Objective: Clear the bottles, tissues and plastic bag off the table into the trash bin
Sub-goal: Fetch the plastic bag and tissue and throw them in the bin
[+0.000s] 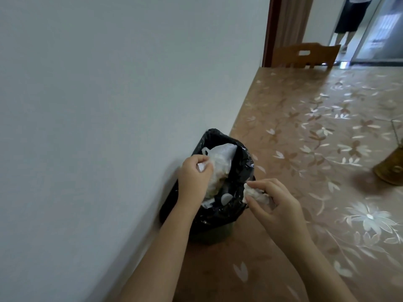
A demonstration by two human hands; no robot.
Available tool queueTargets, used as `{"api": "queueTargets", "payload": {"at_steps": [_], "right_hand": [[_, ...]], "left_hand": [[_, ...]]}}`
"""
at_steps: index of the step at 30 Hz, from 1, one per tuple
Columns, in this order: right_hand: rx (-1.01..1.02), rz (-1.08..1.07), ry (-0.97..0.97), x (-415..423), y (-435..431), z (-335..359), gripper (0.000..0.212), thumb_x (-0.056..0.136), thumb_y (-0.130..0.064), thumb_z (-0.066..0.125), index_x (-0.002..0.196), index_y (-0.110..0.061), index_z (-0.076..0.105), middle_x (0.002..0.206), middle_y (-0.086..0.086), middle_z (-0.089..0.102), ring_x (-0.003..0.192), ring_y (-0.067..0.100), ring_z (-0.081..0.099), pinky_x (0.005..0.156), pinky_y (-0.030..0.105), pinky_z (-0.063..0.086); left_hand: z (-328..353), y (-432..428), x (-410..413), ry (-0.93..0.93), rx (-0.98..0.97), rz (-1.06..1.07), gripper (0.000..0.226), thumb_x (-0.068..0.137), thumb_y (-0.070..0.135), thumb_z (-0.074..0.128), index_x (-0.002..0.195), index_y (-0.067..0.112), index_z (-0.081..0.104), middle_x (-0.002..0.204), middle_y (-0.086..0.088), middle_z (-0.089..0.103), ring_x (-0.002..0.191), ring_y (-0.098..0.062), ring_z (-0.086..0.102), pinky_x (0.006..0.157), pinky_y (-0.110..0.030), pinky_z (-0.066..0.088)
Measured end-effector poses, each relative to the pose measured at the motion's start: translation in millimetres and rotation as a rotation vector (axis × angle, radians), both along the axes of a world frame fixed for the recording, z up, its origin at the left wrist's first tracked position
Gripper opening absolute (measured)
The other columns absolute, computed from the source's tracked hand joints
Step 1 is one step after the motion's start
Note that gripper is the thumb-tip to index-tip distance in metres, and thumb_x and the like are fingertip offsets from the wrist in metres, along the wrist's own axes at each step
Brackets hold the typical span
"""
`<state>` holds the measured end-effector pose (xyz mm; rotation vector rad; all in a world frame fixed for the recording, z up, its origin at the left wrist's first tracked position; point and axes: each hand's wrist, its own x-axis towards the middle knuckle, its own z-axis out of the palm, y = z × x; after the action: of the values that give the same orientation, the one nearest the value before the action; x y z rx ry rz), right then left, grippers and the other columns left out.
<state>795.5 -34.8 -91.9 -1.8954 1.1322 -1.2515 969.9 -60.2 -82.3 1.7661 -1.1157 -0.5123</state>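
A small trash bin [226, 219] lined with a black bag stands on the table [305, 118] against the wall. A white plastic bag [220, 162] sticks up out of the bin's mouth. My left hand [193, 177] is over the bin, pinching that plastic bag near its top. My right hand [277, 205] hovers at the bin's right rim, closed on a crumpled white tissue [255, 194]. Inside the bin a grey bottle cap [225, 198] and some white scraps show; the rest of its contents is hidden.
The table wears a brown floral cover. A brown object [390, 168] sits at the right edge of view. A wooden chair [305, 55] stands at the table's far end, a person's legs [346, 33] beyond it. The white wall [109, 105] runs along the left.
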Motion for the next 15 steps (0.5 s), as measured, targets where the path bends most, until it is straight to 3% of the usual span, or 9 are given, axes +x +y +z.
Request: {"api": "queueTargets", "payload": {"at_steps": [3,8,12,15], "right_hand": [[0.005,-0.001,0.014,2.1,-1.2,-3.3,0.028,0.076,-0.002,0.071,0.092,-0.023,0.063,0.092,-0.014,0.06,0.086,0.002,0.056,0.067,0.008,0.041],[0.008,0.03,0.038,8.4,-3.1,-4.9,0.024,0.076,-0.002,0.071,0.093,-0.017,0.065,0.091,-0.011,0.06,0.086,0.003,0.056,0.068,0.01,0.042],[-0.028,0.066,0.071,18.9,-6.8,1.0,0.023,0.077,-0.003,0.071,0.096,-0.014,0.066,0.091,-0.01,0.06,0.083,0.004,0.056,0.064,0.01,0.042],[-0.061,0.102,0.09,30.9,-9.7,6.9,0.021,0.078,-0.006,0.07,0.097,-0.013,0.065,0.091,-0.006,0.06,0.08,0.003,0.055,0.063,0.009,0.04]], "left_hand": [[-3.9,6.0,0.5,-0.09,0.069,-0.077,0.032,0.085,0.018,0.062,0.116,0.015,0.059,0.112,0.002,0.059,0.095,-0.008,0.051,0.082,-0.015,0.038],[-7.4,30.7,5.2,-0.206,0.01,-0.169,0.053,0.08,0.029,0.069,0.128,0.017,0.05,0.117,0.01,0.048,0.105,-0.001,0.044,0.08,0.006,0.027],[-9.7,52.3,12.1,-0.352,-0.036,-0.157,0.063,0.076,0.041,0.07,0.13,0.016,0.049,0.126,0.004,0.051,0.116,-0.006,0.045,0.092,-0.007,0.028],[-8.7,71.1,16.8,-0.402,-0.045,-0.111,0.065,0.077,0.053,0.06,0.13,0.015,0.049,0.126,0.001,0.052,0.117,-0.01,0.046,0.093,-0.012,0.031]]}}
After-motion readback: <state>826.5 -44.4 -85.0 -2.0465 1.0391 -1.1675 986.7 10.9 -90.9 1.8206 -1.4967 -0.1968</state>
